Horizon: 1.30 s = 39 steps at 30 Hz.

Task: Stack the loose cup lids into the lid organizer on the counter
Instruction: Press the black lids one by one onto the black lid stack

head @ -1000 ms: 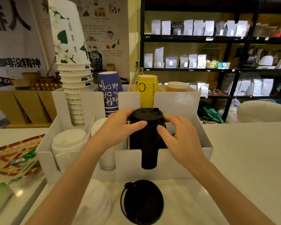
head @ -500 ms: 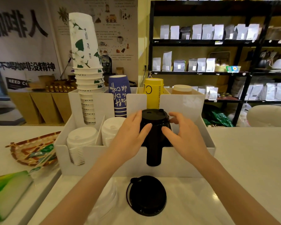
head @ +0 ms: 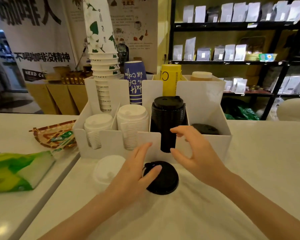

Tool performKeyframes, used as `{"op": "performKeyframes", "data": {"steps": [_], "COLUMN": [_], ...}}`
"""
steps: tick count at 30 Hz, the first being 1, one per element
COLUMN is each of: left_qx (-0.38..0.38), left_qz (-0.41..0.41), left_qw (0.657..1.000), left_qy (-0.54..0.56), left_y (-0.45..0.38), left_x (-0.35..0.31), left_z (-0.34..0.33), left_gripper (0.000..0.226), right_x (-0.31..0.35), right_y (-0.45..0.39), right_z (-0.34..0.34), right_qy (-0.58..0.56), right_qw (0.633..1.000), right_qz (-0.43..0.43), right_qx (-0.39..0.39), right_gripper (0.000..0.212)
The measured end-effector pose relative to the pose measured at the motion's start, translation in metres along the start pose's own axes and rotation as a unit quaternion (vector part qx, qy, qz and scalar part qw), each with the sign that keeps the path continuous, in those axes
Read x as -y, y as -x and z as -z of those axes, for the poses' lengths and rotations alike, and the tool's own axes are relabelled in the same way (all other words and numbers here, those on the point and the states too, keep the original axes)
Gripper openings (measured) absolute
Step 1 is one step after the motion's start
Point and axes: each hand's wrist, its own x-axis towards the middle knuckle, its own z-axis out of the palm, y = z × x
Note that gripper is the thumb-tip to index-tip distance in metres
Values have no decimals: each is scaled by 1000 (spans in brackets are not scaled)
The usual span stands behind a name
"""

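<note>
A white lid organizer (head: 213, 108) stands on the counter. Its front slots hold two white lid stacks (head: 133, 122) and a tall black lid stack (head: 167, 118); a single black lid (head: 205, 129) lies in the right slot. In front of it lie a loose black lid (head: 164, 181) and a loose white lid (head: 107, 170). My left hand (head: 137, 170) hovers with fingers spread over the black lid's left edge, thumb touching it. My right hand (head: 196, 153) is open just above and to the right of that lid, holding nothing.
Paper cup stacks (head: 104, 70) and blue (head: 134, 84) and yellow (head: 171, 79) cups fill the organizer's back row. A woven tray (head: 47, 135) and a green packet (head: 16, 170) lie left. A counter seam (head: 59, 177) runs diagonally at the left. Shelves of bags stand behind.
Both hands have let go of the black lid stack in the organizer and dropped down toward the loose black lid on the counter.
</note>
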Motion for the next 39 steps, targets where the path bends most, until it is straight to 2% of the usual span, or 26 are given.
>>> {"op": "performKeyframes", "data": {"steps": [6,11,16,25,30,33,39], "left_qx": [37,27,20,1,-71,-71,-62], "left_qz": [27,30,49,68,23,-17,-76], "left_qw": [999,998,998,996,993,992,991], "left_qy": [-20,-38,-20,53,87,100,92], "left_y": [31,37,34,32,27,18,-16], "left_x": [4,4,9,5,-1,-6,-19], "left_z": [-26,-35,-35,-30,-16,-2,28], "left_gripper": [69,70,67,68,70,70,71], "right_x": [-19,-22,-21,-16,-10,-2,20], "right_y": [45,47,48,46,37,30,6], "right_z": [-20,-21,-24,-21,-9,1,19], "right_qy": [21,18,12,-49,-93,-101,-119], "right_qw": [989,977,974,977,981,984,987], "right_qz": [-63,-106,-84,-133,-129,-121,-105], "right_qx": [134,186,210,160,111,79,1], "right_gripper": [51,66,61,62,65,72,55]}}
